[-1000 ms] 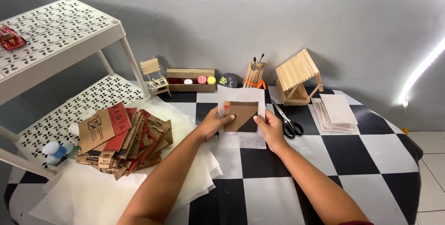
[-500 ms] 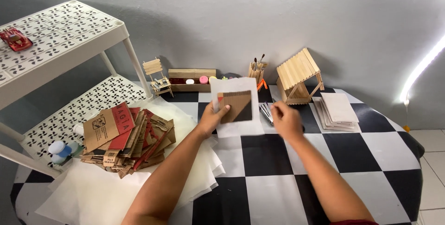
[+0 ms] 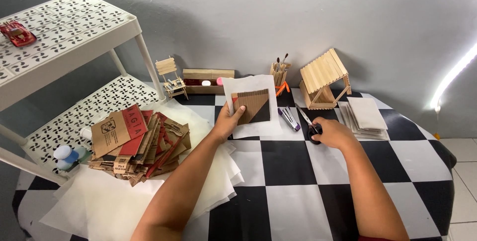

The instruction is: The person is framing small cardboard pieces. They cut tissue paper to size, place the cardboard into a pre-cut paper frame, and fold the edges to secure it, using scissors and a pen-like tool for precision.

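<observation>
The left hand [image 3: 229,121] held a white sheet of paper [image 3: 251,106] with a brown piece of cardboard [image 3: 253,106] pressed against its face. Its fingers were closed on the lower left edge of both, the thumb lying on the cardboard, and the sheet was lifted and tilted above the black-and-white checkered counter [image 3: 298,181], toward the back.

The right hand [image 3: 332,133] rested on the counter to the right, its fingers curled over the black handles of a pair of scissors [image 3: 309,124] whose blades pointed away toward the wall. I could not tell whether the fingers actually gripped the handles or merely lay on them. Just left of the scissors lay a small stapler [image 3: 288,118].

Behind the right hand stood a little house of wooden craft sticks [image 3: 325,77], with a stack of pale sheets [image 3: 366,117] beside it. A cup of brushes [image 3: 278,73], a long wooden box [image 3: 207,79] and a miniature wooden chair [image 3: 170,76] lined the wall. On the left lay a heap of cut cardboard pieces [image 3: 136,144] on thin white paper [image 3: 119,201], next to a white perforated shelf rack [image 3: 64,32] carrying a red toy car [image 3: 17,33].
</observation>
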